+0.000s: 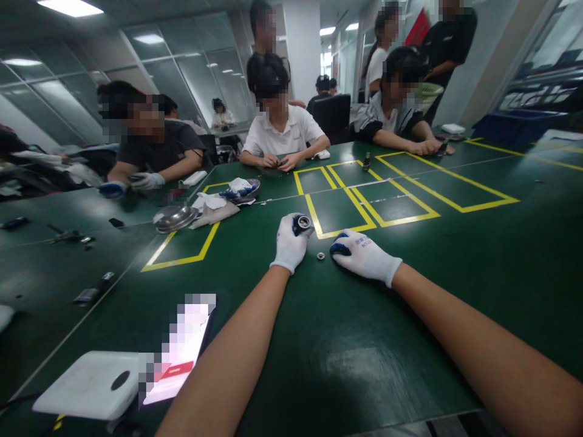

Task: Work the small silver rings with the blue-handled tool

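Note:
My left hand (289, 244), in a white glove with blue palm, is closed around a dark cylindrical part (303, 223). Its round, metal-rimmed end faces up toward me; the rest is hidden by the fingers. A small round metal piece (320, 256) lies on the green table between both hands. Just to the right of it, my right hand (362, 254) rests on the tabletop in a matching glove. Its fingers are curled under, and whatever they may hold is out of sight.
Yellow tape rectangles mark the green table (392, 315). Metal bowls (175, 218) and cloths (215, 212) lie left. Nearer me are a white device (91, 385), a lit phone (182, 352) and a black tube (94, 289). A small dark cylinder (367, 161) stands beyond. Several people sit opposite.

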Available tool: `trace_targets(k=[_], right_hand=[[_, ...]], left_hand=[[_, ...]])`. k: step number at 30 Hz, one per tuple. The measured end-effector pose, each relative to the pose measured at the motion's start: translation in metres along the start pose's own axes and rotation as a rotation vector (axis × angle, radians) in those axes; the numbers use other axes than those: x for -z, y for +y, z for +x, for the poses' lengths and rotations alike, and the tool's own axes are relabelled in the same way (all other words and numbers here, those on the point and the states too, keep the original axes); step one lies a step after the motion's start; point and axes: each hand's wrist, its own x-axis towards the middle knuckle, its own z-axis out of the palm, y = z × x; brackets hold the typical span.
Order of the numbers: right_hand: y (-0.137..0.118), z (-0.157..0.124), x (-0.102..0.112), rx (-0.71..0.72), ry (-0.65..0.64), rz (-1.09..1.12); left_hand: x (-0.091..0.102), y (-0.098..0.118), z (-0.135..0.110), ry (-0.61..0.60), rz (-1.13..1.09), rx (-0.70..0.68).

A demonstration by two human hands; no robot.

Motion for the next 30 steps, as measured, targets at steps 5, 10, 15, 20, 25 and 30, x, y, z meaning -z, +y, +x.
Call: trace_targets(k=[5, 10, 15, 20, 25, 30], right_hand=[[0.006, 0.004, -0.005, -0.005, 0.108, 0.021], [0.007, 0.003, -0.005, -0.004, 0.199, 0.073], [0.001, 0.002, -0.005, 0.012, 0.271, 0.108], [-0.004, 0.004, -0.004, -0.018, 0.438, 0.082], [-0.009, 0.003, -0.006, 0.035, 0.485, 0.107], [-0.014, 0.003, -0.009, 0.113, 0.47, 0.113]], left_hand=[[-0.002, 0.008, -0.002, -0.035, -0.009, 0.07], [-0.001, 0.011, -0.003, -0.063, -0.011, 0.06], [-0.002, 0.007, -0.004, -0.099, -0.025, -0.057], [-0.002, 0.009, -0.005, -0.148, 0.026, -0.133], [-0.004, 0.013, -0.007, -0.18, 0.053, -0.144], [-0.007, 0.015, -0.01, -0.188, 0.073, -0.067]])
